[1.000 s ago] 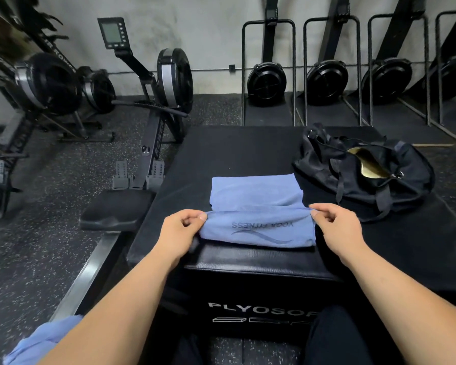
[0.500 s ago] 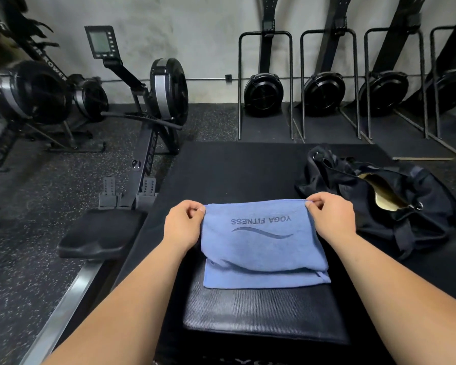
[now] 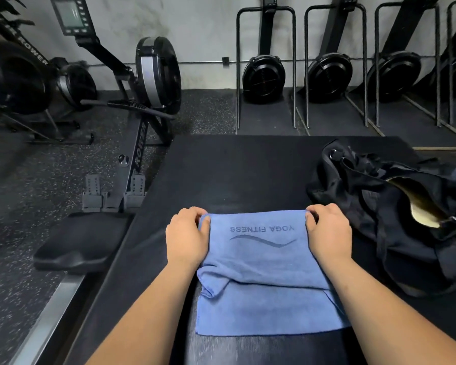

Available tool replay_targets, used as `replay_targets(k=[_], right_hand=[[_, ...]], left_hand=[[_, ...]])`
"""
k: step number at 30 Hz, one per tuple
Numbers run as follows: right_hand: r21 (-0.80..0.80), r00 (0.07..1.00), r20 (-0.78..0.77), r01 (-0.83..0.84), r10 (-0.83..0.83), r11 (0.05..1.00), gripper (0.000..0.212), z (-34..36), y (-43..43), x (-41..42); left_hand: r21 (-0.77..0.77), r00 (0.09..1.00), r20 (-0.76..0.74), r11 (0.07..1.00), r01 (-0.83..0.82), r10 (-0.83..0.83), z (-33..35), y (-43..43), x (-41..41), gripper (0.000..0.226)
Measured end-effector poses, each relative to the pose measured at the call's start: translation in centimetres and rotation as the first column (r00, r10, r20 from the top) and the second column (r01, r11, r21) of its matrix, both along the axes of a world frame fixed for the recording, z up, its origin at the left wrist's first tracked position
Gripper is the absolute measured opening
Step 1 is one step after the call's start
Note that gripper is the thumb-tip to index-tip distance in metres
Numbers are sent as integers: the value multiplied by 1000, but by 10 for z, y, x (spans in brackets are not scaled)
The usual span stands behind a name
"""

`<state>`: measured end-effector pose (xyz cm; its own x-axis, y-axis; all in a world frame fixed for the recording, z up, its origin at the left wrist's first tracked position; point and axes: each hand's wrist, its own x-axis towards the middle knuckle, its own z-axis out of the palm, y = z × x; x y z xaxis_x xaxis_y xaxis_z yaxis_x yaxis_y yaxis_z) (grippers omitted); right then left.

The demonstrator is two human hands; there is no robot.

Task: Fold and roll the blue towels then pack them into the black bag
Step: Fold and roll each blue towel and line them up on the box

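A blue towel [image 3: 263, 275] printed "YOGA FITNESS" lies folded on the black padded box [image 3: 234, 169] in front of me. Its upper layer is laid over the lower one, with the lower layer sticking out toward me. My left hand [image 3: 187, 238] pinches the far left corner of the upper layer. My right hand [image 3: 328, 233] pinches the far right corner. The black bag [image 3: 395, 233] lies on the box to the right of the towel, unzipped, with a pale lining showing in its opening.
A rowing machine [image 3: 142, 106] stands on the speckled floor to the left, its black seat [image 3: 79, 241] close to the box's left edge. More rowers [image 3: 263, 75] stand upright in racks along the back wall.
Both hands carried the towel's near edge up and away from me, folding it over the far part. The printed side now faces up. My view has tilted down and moved closer.
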<state>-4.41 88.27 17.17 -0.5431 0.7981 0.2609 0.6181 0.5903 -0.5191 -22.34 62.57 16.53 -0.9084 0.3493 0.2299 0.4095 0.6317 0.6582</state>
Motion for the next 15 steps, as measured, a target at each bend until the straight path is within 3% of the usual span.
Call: replay_targets(k=[4,8,12,15], right_hand=[[-5,999,23,35,-34,999,35,-9,3,-4],[24,999,22,33,-34,999,22,-12,1,-5],[34,1000,-26,5,-4,999,5,-7,-2,-4],[1,997,-58,-53,53,999,3,-3,-2,1]], left_hand=[[-90,999,-31,996,-25,23,-6,6,-5,26],[-86,999,-35,996,-27,24,-8,6,-4,15],[25,1000,30,1000,-6,5,-3,1,-3,7],[172,985,172,985,-10,-21,2,-4,-2,9]])
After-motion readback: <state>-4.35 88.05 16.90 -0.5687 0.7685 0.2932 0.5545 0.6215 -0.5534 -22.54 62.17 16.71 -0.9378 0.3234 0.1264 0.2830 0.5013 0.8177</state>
